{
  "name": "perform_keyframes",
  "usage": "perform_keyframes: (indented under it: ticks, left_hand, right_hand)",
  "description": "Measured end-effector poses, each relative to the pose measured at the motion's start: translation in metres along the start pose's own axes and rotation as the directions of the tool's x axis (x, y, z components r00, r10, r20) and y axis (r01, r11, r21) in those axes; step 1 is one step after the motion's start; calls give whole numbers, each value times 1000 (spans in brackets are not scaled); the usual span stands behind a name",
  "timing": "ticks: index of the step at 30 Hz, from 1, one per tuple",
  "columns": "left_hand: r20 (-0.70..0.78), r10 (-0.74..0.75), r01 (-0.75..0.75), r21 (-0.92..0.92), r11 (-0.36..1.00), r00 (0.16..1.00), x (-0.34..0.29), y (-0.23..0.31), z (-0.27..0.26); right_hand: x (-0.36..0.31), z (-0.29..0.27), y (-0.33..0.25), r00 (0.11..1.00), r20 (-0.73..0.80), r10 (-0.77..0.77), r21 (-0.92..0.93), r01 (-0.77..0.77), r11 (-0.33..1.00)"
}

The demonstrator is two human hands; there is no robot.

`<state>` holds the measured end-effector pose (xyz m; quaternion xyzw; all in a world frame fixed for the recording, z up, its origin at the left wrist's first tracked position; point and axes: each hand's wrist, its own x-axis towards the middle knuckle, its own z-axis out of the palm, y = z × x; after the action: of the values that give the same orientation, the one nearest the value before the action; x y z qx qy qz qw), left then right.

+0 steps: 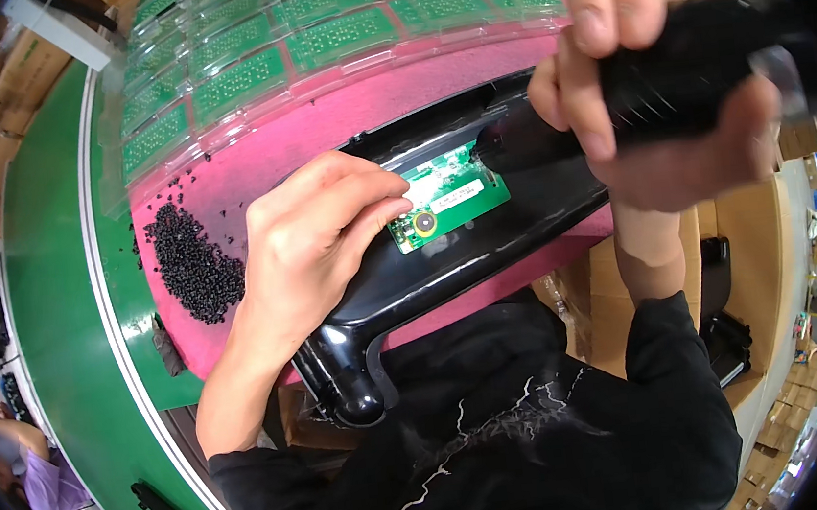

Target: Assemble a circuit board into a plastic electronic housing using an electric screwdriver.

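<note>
A green circuit board [464,212] with a white label lies inside a long black plastic housing [411,284], which rests on the pink mat. My left hand [313,230] is over the board's left edge, thumb and fingertips pinched together; what they hold, if anything, is hidden. My right hand [597,70] wraps round a black power screwdriver [676,72], lying tilted, its front end [516,141] against or just above the board's upper right corner. That hand is partly smeared by motion.
A heap of small black screws [191,266] lies on the pink mat [332,77] at the left. Clear trays of green boards [338,36] stand behind. An open cardboard box [754,271] with black parts is at my right. Another person [40,467] sits far left.
</note>
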<state>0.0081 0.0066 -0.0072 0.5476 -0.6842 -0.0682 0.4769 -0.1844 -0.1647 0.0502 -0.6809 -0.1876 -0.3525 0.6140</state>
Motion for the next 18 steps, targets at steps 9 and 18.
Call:
perform_keyframes:
  ticks: [9, 18]
  left_hand:
    - [312, -123, 101, 86, 991, 942, -1, 2, 0]
    - [406, -159, 134, 89, 987, 900, 1, 0, 0]
  right_hand:
    - [-14, -8, 22, 984, -166, 68, 42, -62, 997]
    - [-5, -3, 25, 976, -139, 167, 32, -164, 986]
